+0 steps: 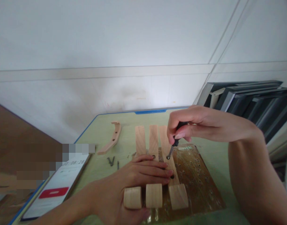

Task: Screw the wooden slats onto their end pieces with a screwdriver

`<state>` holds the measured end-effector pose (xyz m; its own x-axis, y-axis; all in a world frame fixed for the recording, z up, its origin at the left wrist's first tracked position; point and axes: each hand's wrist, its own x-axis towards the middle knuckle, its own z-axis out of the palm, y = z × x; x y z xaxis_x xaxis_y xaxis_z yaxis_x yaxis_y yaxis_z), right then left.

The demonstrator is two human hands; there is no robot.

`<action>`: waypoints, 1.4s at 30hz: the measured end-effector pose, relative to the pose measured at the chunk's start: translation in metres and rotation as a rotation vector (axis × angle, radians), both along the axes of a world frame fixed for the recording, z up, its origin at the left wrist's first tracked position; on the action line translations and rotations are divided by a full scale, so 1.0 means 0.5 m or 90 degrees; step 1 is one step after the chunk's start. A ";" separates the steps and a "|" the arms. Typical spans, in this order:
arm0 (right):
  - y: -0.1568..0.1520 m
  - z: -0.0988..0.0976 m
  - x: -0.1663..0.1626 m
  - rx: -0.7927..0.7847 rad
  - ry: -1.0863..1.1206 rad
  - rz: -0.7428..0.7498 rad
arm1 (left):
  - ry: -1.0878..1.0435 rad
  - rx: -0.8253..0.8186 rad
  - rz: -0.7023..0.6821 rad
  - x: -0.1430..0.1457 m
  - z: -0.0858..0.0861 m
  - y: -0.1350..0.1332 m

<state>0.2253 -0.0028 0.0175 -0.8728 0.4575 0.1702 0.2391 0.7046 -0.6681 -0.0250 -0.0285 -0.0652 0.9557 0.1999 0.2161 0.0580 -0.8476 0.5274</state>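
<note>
Three pale wooden slats point(154, 142) lie side by side over a dark brown board point(197, 178) with several holes. My left hand point(138, 176) lies flat across the slats, fingers stretched out and pressing them down. My right hand point(192, 123) is closed round the black handle of a small screwdriver point(173, 148). Its tip stands on the right-hand slat, near a screw hole. The slats' near ends are rounded blocks.
A curved wooden piece point(112, 139) with holes lies at the back left of the green table point(98, 125). Loose dark screws point(112, 161) lie beside it. A phone point(57, 187) with a red button rests at the left. Dark frames point(256, 97) lean against the wall at right.
</note>
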 end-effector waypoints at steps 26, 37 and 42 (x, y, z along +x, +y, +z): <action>-0.015 0.009 0.013 0.003 -0.040 -0.050 | 0.001 0.021 0.003 0.003 0.006 -0.004; -0.002 -0.005 -0.010 0.099 0.035 -0.071 | -0.005 0.017 0.002 0.001 0.004 -0.002; -0.007 -0.010 -0.020 0.167 0.030 -0.114 | 0.007 0.019 -0.017 0.000 0.008 0.003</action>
<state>0.2155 -0.0062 0.0127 -0.7710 0.5380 0.3407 0.3480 0.8040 -0.4821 -0.0249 -0.0273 -0.0613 0.9630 0.1683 0.2106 0.0416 -0.8645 0.5008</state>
